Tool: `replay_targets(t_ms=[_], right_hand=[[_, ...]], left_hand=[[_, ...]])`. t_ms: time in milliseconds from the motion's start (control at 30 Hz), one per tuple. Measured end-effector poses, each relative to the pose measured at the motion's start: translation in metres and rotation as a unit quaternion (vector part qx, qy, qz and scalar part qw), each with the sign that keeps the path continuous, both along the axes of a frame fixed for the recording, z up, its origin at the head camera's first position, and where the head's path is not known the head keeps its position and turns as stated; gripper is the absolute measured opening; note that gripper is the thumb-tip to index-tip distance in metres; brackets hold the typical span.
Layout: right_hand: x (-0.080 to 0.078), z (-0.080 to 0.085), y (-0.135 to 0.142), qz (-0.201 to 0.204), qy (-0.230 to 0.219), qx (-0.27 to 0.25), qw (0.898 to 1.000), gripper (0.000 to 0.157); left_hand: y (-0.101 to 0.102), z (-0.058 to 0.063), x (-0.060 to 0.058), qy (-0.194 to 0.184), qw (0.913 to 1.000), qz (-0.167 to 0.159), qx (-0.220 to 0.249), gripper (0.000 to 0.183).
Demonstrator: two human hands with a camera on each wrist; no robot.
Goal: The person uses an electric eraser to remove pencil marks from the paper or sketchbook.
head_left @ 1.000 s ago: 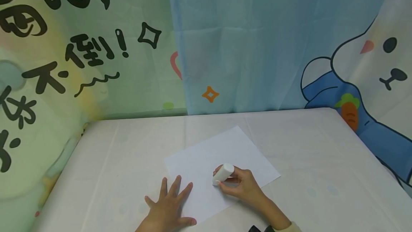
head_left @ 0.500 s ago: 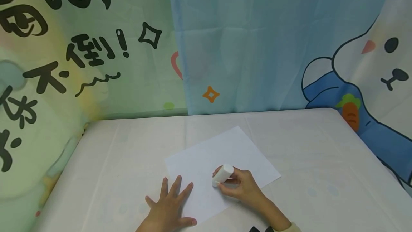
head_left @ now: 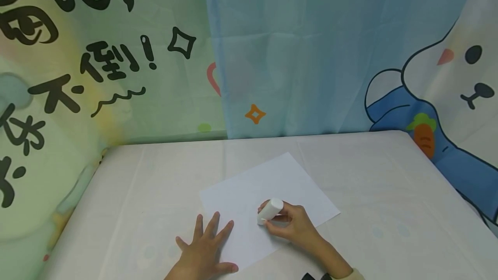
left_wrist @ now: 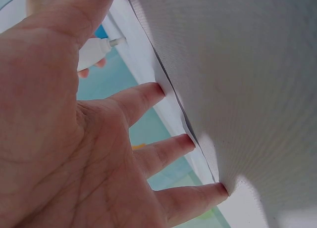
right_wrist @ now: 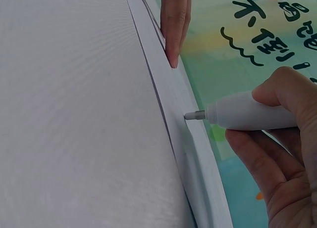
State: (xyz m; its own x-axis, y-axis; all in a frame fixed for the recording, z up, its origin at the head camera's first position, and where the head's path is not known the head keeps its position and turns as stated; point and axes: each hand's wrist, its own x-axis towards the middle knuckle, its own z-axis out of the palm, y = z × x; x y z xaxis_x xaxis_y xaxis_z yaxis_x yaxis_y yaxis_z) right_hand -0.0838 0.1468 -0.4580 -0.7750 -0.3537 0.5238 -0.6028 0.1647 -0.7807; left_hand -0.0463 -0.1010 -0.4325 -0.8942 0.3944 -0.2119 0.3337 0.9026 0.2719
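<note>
A sheet of white paper [head_left: 272, 180] lies turned at an angle on the table. My left hand [head_left: 204, 247] is spread flat over its near left edge, and in the left wrist view the fingertips [left_wrist: 183, 141] meet the sheet. My right hand [head_left: 293, 224] grips a thick white pen-like tool [head_left: 270, 211] between thumb and fingers, tilted over the paper. Its narrow grey tip [right_wrist: 194, 115] points down at the sheet's surface in the right wrist view. No mark shows on the paper around the tip.
A white cloth [head_left: 155, 193] covers the table. Behind it hangs a printed curtain [head_left: 292, 77] with a cartoon animal and large black characters. A small black object [head_left: 308, 276] shows by the right forearm at the bottom edge.
</note>
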Motion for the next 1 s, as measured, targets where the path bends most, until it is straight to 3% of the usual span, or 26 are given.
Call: replay_targets(t_ms=[433,733,1000], right_hand=[[0.0012,0.0010,-0.0016,0.016,0.000,-0.003,1.000,0.032],[0.0005,0.0016,0.0003,0.001,0.001,0.004,1.000,0.031],[-0.0002,0.0016,-0.0011,0.021,0.011,-0.015,1.000,0.033]], left_hand=[[-0.0009,-0.0009,0.0003,0.002,1.0000,-0.004,0.005,0.091],[-0.0009,-0.0009,0.0007,0.001,1.0000,-0.005,0.006,0.091],[-0.0006,0.0000,0.0007,0.001,1.0000,-0.003,0.003,0.090]])
